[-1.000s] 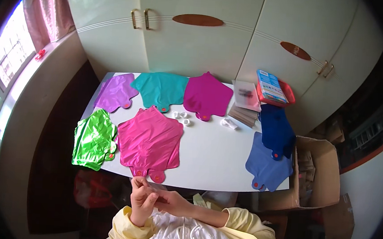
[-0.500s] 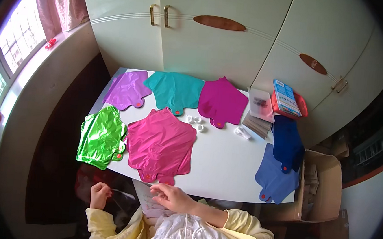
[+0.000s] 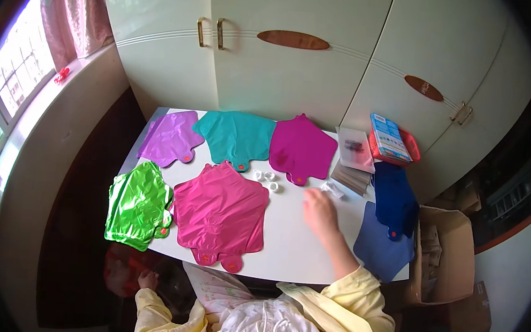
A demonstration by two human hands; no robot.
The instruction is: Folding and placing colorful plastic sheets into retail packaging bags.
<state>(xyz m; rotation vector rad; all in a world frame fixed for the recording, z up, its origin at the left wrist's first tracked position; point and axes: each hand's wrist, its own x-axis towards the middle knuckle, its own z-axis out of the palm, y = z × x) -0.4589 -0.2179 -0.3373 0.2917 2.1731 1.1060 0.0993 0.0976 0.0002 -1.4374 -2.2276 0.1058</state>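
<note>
My right hand (image 3: 319, 211) lies on the white table (image 3: 308, 257) with its fingers reaching toward a small clear packet (image 3: 335, 189); it holds nothing. My left hand (image 3: 146, 279) hangs below the table's front edge at the left, curled, and its grip is unclear. A flat pink foil balloon (image 3: 221, 215) lies in front of me, with a green one (image 3: 138, 203) to its left. Small white rings (image 3: 267, 178) sit just beyond the pink balloon.
Purple (image 3: 171, 137), teal (image 3: 236, 139) and magenta (image 3: 301, 150) foil balloons line the far side; dark blue (image 3: 394, 198) and lighter blue (image 3: 384, 244) ones lie at the right. A packet stack (image 3: 352, 173), a red tray (image 3: 412, 146), a cardboard box (image 3: 436, 254) and cabinets (image 3: 285, 74) surround them.
My right hand rose from my lap and moved onto the table toward the clear packet. My left hand parted from it and dropped low to the left, under the table edge.
</note>
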